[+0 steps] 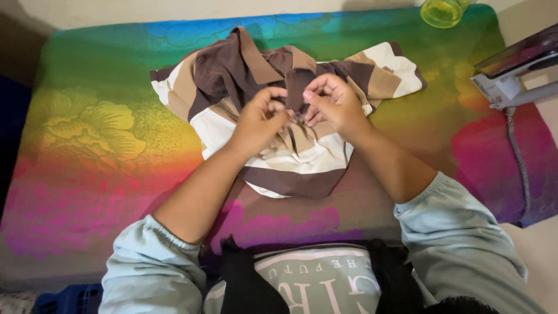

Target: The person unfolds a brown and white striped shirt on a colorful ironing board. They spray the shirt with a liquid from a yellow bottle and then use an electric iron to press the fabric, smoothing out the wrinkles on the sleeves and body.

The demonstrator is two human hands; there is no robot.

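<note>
Both hands, left hand (pixel 260 119) and right hand (pixel 332 103), pinch the striped shirt (pixel 290 157).

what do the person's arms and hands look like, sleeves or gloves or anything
Both arms wear pale blue-grey long sleeves with gathered elastic cuffs, pushed up so the forearms are bare. The left sleeve bunches near the elbow, and the right sleeve does the same. The left hand and right hand are bare: no gloves, and no rings, watch or bracelet show in this view.

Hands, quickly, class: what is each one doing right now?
Left hand: closed, pinching the striped garment.
Right hand: closed, pinching the same garment.
</note>
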